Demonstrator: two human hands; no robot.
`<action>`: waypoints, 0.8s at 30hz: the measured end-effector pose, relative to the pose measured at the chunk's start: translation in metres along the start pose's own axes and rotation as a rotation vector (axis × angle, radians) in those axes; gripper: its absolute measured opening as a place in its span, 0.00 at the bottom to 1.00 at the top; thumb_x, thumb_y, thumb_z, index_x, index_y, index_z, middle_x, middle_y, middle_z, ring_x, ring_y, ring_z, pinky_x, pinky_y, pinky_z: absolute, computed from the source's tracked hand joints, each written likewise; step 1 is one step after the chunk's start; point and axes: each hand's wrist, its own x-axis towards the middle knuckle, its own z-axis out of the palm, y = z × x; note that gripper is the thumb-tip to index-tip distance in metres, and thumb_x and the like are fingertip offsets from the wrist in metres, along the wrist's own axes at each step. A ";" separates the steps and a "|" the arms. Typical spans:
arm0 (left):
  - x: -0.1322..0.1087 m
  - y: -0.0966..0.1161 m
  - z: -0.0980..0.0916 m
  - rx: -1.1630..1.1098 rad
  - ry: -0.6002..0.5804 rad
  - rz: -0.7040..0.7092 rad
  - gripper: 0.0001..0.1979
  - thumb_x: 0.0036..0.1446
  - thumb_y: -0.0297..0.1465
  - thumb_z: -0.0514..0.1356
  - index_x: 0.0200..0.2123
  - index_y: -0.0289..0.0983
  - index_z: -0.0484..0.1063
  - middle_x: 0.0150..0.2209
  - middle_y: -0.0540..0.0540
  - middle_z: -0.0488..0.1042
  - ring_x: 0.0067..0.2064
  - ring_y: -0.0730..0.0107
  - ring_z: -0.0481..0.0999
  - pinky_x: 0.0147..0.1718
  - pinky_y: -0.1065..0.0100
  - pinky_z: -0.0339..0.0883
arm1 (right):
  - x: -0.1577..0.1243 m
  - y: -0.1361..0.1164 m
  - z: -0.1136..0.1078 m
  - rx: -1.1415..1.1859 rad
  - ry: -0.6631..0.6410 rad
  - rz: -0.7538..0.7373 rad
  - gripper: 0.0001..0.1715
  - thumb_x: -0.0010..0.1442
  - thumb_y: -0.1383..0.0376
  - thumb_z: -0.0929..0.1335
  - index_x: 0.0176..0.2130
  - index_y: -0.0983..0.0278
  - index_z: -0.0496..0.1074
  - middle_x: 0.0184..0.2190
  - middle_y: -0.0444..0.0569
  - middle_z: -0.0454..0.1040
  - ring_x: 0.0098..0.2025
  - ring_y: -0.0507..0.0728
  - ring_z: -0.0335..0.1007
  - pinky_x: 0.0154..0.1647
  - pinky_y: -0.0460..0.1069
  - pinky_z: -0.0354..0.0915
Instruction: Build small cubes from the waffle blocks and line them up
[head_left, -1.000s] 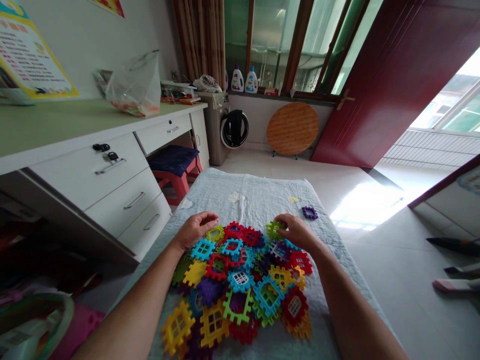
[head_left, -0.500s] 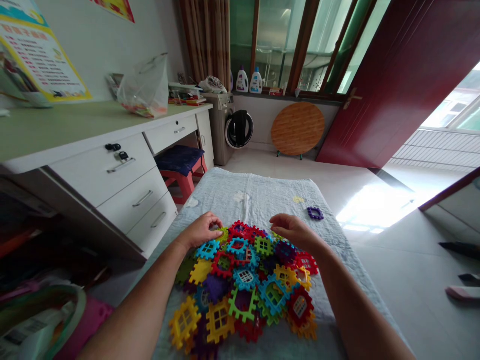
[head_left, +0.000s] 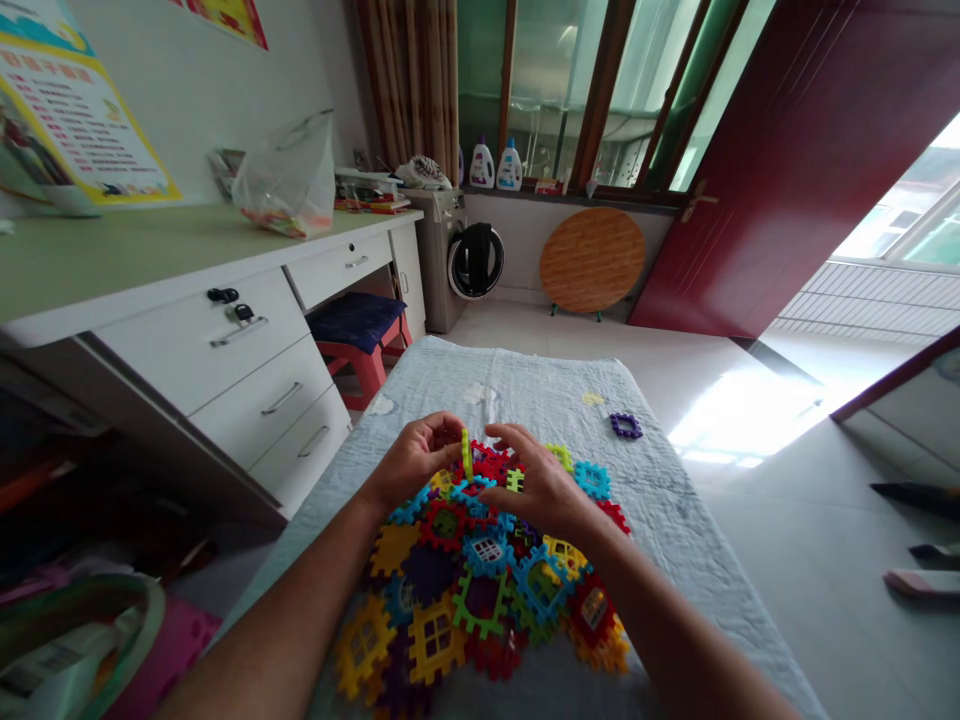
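Observation:
A pile of colourful notched plastic pieces [head_left: 480,550] lies on a pale blue quilted cloth [head_left: 525,385]. Above its far edge, my left hand [head_left: 424,455] pinches a yellow-green piece [head_left: 466,455], held upright and seen edge-on. Just to the right, my right hand [head_left: 536,480] faces that piece with thumb and fingers apart and nothing visible between them. A purple square frame [head_left: 625,426] lies alone on the cloth at the right. My right hand and forearm hide part of the pile.
A white desk [head_left: 247,340] with drawers stands at the left, a stool [head_left: 358,320] with a dark top partly beneath it. Behind are a washing machine [head_left: 439,260] and a round wooden board [head_left: 592,258]. A basket [head_left: 146,640] is at the lower left.
My left hand has lifted the yellow-green piece from the pile's far left edge and moved right. My right hand has moved left towards it, uncovering a blue piece.

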 end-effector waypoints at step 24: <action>-0.002 0.002 -0.004 -0.016 -0.002 -0.073 0.21 0.50 0.39 0.63 0.47 0.38 0.68 0.42 0.43 0.75 0.41 0.62 0.76 0.38 0.65 0.69 | -0.003 0.047 -0.057 -0.262 0.166 0.108 0.27 0.48 0.68 0.68 0.49 0.62 0.64 0.42 0.50 0.65 0.39 0.54 0.65 0.39 0.51 0.66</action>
